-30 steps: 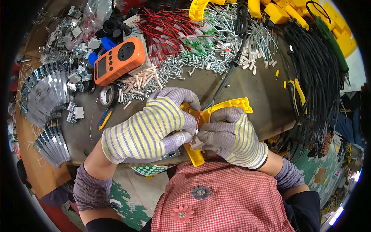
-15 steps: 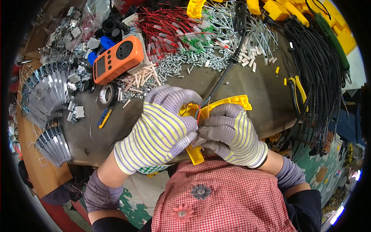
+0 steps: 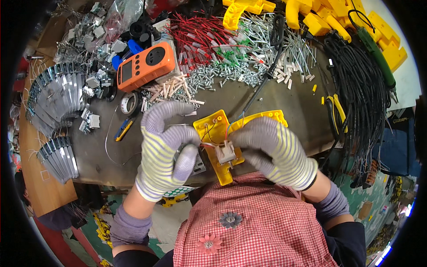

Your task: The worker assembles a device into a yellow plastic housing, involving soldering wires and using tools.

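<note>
A yellow plastic housing half (image 3: pixel 226 177), shaped like a pistol grip, lies at the table's near edge with its inside facing up. In it sits a small white switch (image 3: pixel 225 153) with thin wires around it. My left hand (image 3: pixel 164 151), in a striped glove, is curled left of the housing, its thumb and fingertips closed at a red and white wire (image 3: pixel 207 145) from the switch. Below those fingers shows a metal plate with holes (image 3: pixel 198 167). My right hand (image 3: pixel 275 149), gloved and blurred, hovers over the housing's right arm, fingers bent beside the switch; their tips are unclear.
A black cable (image 3: pixel 262 84) runs into the housing. Behind are an orange meter (image 3: pixel 147 66), screws (image 3: pixel 213 75), red wires (image 3: pixel 191 26) and black tape (image 3: pixel 130 103). A cutter (image 3: pixel 123 129) and metal strips (image 3: pixel 58 100) lie left; yellow-handled pliers (image 3: pixel 339 113) and black cables (image 3: pixel 351 80) right.
My hands have drawn apart, the left one moving left and the right one slightly right. The white switch and the inside of the housing, covered before, now show.
</note>
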`<state>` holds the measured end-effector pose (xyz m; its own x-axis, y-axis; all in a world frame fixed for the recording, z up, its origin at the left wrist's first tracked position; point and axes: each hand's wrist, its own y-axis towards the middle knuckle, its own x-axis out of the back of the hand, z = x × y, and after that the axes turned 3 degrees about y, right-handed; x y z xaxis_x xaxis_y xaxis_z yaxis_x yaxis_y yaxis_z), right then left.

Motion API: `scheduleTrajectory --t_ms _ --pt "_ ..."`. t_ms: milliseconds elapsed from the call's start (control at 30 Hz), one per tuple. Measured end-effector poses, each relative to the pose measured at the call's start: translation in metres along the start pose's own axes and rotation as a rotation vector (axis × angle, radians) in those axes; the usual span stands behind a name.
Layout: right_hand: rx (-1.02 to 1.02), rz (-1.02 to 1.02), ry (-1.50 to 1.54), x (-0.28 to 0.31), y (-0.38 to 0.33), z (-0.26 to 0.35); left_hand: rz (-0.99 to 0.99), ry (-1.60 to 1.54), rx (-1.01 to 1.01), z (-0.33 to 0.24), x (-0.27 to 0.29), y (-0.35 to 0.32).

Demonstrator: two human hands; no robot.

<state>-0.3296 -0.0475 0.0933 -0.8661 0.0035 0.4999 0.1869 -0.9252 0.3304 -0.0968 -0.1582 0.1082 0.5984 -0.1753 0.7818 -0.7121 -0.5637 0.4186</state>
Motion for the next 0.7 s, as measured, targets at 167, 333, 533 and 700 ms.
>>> scheduleTrajectory --t_ms 167,333,533,700 --pt "-0.007 0.007 -0.138 0.000 0.021 -0.001 0.217 0.093 -0.161 -0.003 0.000 -0.011" --pt "-0.106 -0.064 0.289 -0.012 0.016 0.006 0.164 0.163 -0.116 -0.002 -0.009 -0.019" --pt "0.087 -0.028 -0.325 0.009 0.002 -0.002 0.111 0.237 -0.036 -0.003 -0.012 -0.024" --pt "0.136 0.179 -0.267 -0.002 0.033 0.009 0.051 0.191 -0.017 0.000 -0.011 -0.023"
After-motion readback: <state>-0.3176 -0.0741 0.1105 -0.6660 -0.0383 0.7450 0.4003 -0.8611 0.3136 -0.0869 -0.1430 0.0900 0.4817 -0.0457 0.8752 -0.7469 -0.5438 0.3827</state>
